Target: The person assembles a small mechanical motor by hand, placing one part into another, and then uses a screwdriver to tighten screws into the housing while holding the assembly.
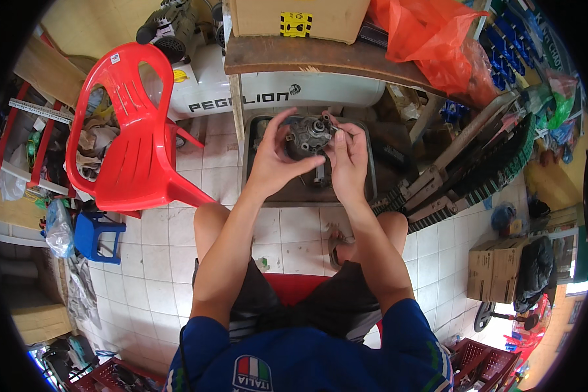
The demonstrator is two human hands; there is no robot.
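Observation:
A round, dark grey metal motor part (310,137) with a shiny shaft at its centre is held up over a metal tray (287,196). My left hand (277,157) curves around its left side, thumb along the lower edge and fingers at the top. At the right rim, my right hand (347,153) has its thumb and fingers closed on the part's edge. Whether a smaller piece sits in that pinch is too small to tell. Below the part, a short metal piece (319,175) shows in the tray.
A red plastic chair (134,157) stands to the left, beside a blue stool (99,236). Behind the tray lies a white tank (333,88) under a wooden shelf (294,55). A dark rack-like frame (447,176) leans at the right, and cartons (496,271) stand farther right.

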